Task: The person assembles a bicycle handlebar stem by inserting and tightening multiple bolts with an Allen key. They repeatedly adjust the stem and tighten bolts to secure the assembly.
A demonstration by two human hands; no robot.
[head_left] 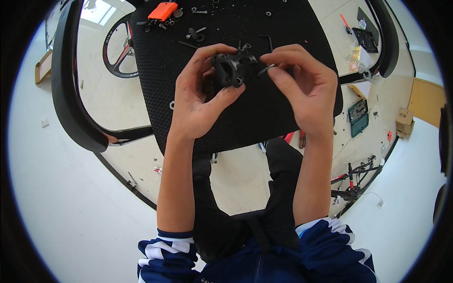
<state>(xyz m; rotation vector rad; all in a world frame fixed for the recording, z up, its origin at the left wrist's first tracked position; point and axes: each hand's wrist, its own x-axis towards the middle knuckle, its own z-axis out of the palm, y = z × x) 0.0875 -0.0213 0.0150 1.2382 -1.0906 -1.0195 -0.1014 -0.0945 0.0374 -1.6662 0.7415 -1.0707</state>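
My left hand point(200, 89) grips a black metal bicycle part point(232, 70) between its fingers and thumb, above the black mesh chair seat point(255, 113). That part has rounded openings and small bolts or bolt holes along its edges; its exact kind is unclear. Just to its right, my right hand point(304, 82) pinches a small thin silvery metal piece point(267, 70) between thumb and forefinger. The piece is apart from the black part, and its full shape is too small to make out. A hex key point(268, 39) lies on the seat beyond my right fingers.
An orange block point(163, 12), bolts, nuts and washers lie on the seat's far part. Black armrests point(78, 108) flank it. On the floor are a spoked wheel point(121, 49), a green toolbox point(358, 118), a bicycle frame point(354, 184) and cardboard boxes point(404, 120).
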